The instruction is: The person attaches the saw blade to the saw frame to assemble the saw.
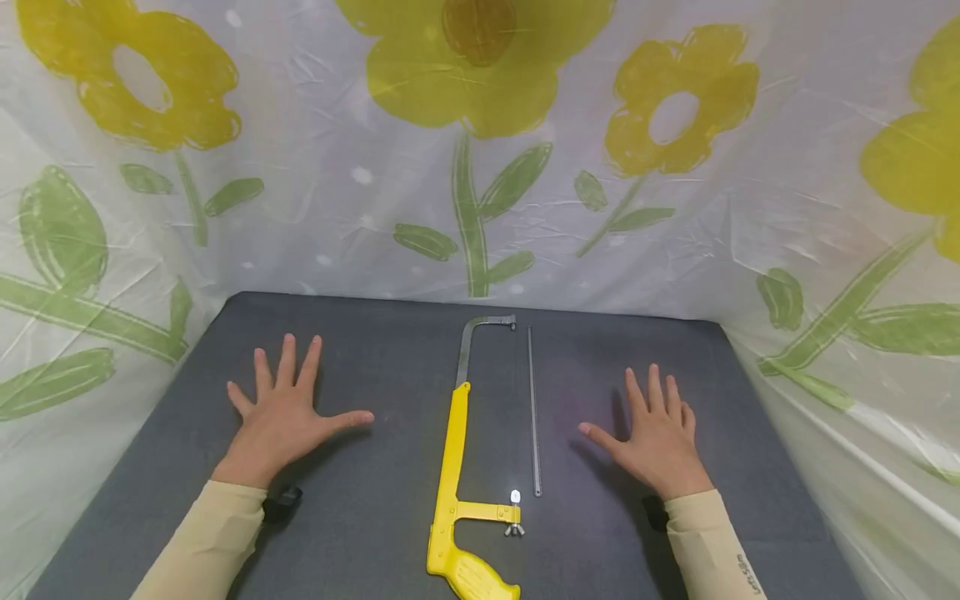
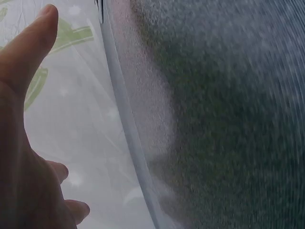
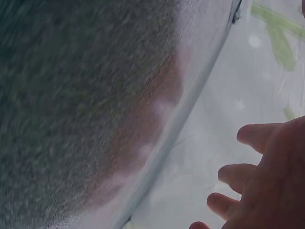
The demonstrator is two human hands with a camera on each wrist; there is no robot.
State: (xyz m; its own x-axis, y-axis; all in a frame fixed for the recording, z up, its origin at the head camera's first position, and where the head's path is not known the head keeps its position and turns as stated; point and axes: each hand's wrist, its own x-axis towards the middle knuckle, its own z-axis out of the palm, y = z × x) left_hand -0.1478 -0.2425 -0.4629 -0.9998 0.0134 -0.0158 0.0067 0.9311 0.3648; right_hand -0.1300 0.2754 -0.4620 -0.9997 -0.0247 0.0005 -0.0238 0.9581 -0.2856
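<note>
A hacksaw frame (image 1: 452, 450) with a yellow handle and a bent metal front arm lies at the middle of the dark table. A wing nut (image 1: 514, 529) shows on its lower yellow crosspiece. Just right of the frame, apart from it, lies a thin grey saw blade (image 1: 534, 408). To the left of the saw my left hand (image 1: 281, 421) is spread, palm down, holding nothing. My right hand (image 1: 660, 442), right of the blade, has its fingers extended too and holds nothing. Both wrist views show the fingers away from any tool.
The dark grey tabletop (image 1: 360, 517) lies under everything. A white curtain (image 1: 322, 208) with yellow flowers and green leaves hangs behind the table and along both sides. Dark wrist devices (image 1: 282, 505) sit under the beige sleeves (image 1: 206, 542).
</note>
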